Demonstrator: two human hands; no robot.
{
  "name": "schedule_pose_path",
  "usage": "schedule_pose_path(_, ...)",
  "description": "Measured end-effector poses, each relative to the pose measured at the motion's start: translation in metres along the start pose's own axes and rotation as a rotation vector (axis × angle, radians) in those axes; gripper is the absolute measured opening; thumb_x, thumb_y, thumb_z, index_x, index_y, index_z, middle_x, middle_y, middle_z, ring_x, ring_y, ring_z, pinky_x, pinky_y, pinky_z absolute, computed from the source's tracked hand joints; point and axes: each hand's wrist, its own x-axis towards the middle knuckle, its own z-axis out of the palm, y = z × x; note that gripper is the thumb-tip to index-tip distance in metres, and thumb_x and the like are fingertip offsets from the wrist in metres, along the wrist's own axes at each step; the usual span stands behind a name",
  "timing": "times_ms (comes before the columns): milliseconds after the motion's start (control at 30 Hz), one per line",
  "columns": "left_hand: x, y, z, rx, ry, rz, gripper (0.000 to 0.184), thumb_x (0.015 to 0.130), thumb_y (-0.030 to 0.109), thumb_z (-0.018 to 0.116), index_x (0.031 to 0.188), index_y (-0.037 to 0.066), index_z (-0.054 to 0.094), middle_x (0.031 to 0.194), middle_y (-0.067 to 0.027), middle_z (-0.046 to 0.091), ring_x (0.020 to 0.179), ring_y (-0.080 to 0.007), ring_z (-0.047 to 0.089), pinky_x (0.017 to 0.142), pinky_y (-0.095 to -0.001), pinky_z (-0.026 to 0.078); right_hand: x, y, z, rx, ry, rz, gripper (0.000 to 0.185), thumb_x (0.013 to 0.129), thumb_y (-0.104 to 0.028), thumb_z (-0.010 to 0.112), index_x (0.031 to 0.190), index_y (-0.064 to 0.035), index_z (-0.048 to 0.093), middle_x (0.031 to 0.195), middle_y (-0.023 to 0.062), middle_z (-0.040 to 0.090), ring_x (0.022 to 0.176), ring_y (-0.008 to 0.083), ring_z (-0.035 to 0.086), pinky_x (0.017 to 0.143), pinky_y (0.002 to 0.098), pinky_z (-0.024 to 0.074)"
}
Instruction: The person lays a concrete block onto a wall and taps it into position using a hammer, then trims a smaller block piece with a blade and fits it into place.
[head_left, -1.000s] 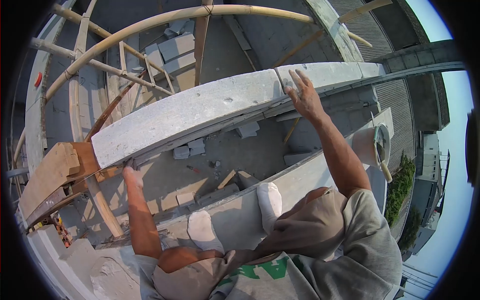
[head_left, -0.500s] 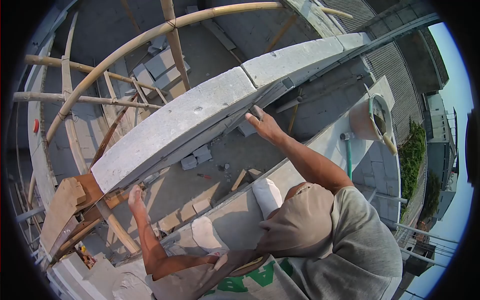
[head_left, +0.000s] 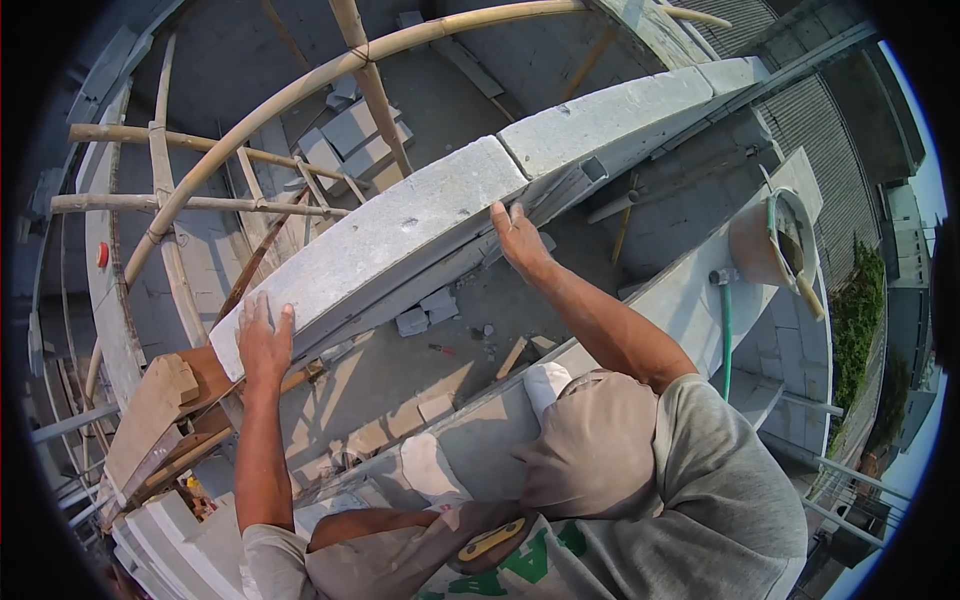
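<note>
left hand [head_left: 264, 345]: now lying over the top face of the near pale block [head_left: 375, 238], close to its left end; half a second ago it was staying lower, beside the underside of that end. its fingers are stretching forward with the thumb standing apart, so the hand is spreading wide rather than closing around anything.

right hand [head_left: 521, 242]: a second ago it was resting across the joint on top; now its fingertips are meeting the near edge of the same block, just left of the joint. cannot tell whether it is gripping or only pressing, the palm side being hidden.

block: it is lying lengthwise along the top of the wall, its right end facing the next block [head_left: 610, 115] across a dark joint, its left end sitting beside a wooden board [head_left: 205, 375].

meaning: both hands are now bearing on one block, near its opposite ends. bucket [head_left: 752, 248] is standing apart, at right.
</note>
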Motion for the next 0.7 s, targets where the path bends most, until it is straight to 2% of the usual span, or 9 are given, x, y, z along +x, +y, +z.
schedule_pose_path(67, -0.001, 0.009, 0.007, 0.161, -0.04, -0.059, 0.075, 0.09, 0.051, 0.053, 0.142, 0.0, 0.037, 0.148, -0.0276, 0.033, 0.139, -0.0387, 0.028, 0.114, -0.0505, 0.018, 0.003, 0.007, 0.002, -0.017, 0.007, -0.026, 0.087, 0.096, -0.054, 0.038, 0.137, 0.0208, 0.023, 0.136, 0.042, 0.036, 0.131, 0.0475, 0.037, 0.109, 0.0419, 0.0305)
schedule_pose_path(100, -0.001, 0.012, 0.004, 0.161, -0.065, -0.056, 0.081, 0.088, 0.054, 0.056, 0.142, -0.002, 0.036, 0.145, -0.0309, 0.034, 0.137, -0.0414, 0.031, 0.114, -0.05, 0.02, 0.005, 0.011, 0.001, -0.037, -0.004, -0.036, 0.087, 0.096, -0.054, 0.039, 0.137, 0.021, 0.023, 0.136, 0.042, 0.036, 0.131, 0.0474, 0.037, 0.11, 0.0419, 0.0303)
schedule_pose_path(300, 0.013, 0.011, -0.004, 0.186, -0.104, 0.01, 0.081, 0.086, 0.054, 0.06, 0.138, -0.004, 0.04, 0.136, -0.031, 0.045, 0.128, -0.0424, 0.043, 0.11, -0.0537, 0.024, 0.008, 0.028, -0.001, -0.152, -0.08, -0.122, 0.083, 0.096, -0.048, 0.044, 0.138, 0.0203, 0.023, 0.138, 0.0415, 0.034, 0.132, 0.0467, 0.035, 0.111, 0.0411, 0.0291)
schedule_pose_path(400, 0.021, 0.038, -0.029, 0.233, -0.291, -0.104, 0.077, 0.084, 0.051, 0.063, 0.134, -0.005, 0.043, 0.128, -0.0306, 0.052, 0.119, -0.0421, 0.051, 0.104, -0.0519, 0.034, -0.004, 0.035, -0.022, -0.232, -0.09, -0.228, 0.077, 0.094, -0.041, 0.051, 0.14, 0.015, 0.026, 0.139, 0.0367, 0.036, 0.133, 0.0444, 0.036, 0.111, 0.0402, 0.0299)
schedule_pose_path(533, 0.019, 0.022, -0.015, 0.201, -0.164, -0.047, 0.073, 0.084, 0.048, 0.066, 0.13, -0.005, 0.046, 0.123, -0.0294, 0.055, 0.111, -0.042, 0.057, 0.095, -0.0472, 0.044, -0.054, 0.074, -0.09, -0.352, -0.01, -0.332, 0.064, 0.092, -0.029, 0.059, 0.141, 0.0035, 0.035, 0.139, 0.0271, 0.043, 0.132, 0.0388, 0.039, 0.11, 0.0385, 0.0323)
schedule_pose_path(600, 0.016, 0.009, 0.0, 0.168, -0.032, 0.025, 0.072, 0.084, 0.047, 0.066, 0.129, -0.005, 0.046, 0.124, -0.0291, 0.055, 0.11, -0.0419, 0.058, 0.092, -0.0452, 0.046, -0.075, 0.12, -0.141, -0.429, 0.188, -0.303, 0.055, 0.091, -0.024, 0.061, 0.137, -0.0011, 0.043, 0.136, 0.0234, 0.047, 0.129, 0.0355, 0.044, 0.109, 0.0382, 0.0338)
schedule_pose_path(633, 0.019, 0.01, 0.004, 0.149, -0.047, 0.027, 0.073, 0.084, 0.048, 0.066, 0.129, -0.005, 0.046, 0.124, -0.0292, 0.055, 0.11, -0.0418, 0.058, 0.092, -0.0456, 0.046, -0.086, 0.144, -0.168, -0.484, 0.349, -0.252, 0.052, 0.09, -0.022, 0.062, 0.134, -0.0006, 0.046, 0.134, 0.0231, 0.048, 0.127, 0.0356, 0.045, 0.108, 0.0397, 0.0346)
schedule_pose_path(700, 0.019, 0.006, 0.001, 0.132, -0.062, 0.006, 0.074, 0.083, 0.048, 0.066, 0.13, -0.005, 0.046, 0.125, -0.0292, 0.054, 0.11, -0.0417, 0.057, 0.092, -0.0464, 0.045, -0.103, 0.205, -0.229, -0.623, 0.666, -0.117, 0.054, 0.087, -0.019, 0.063, 0.133, 0.0019, 0.045, 0.134, 0.0247, 0.046, 0.129, 0.0393, 0.04, 0.11, 0.0433, 0.0301)
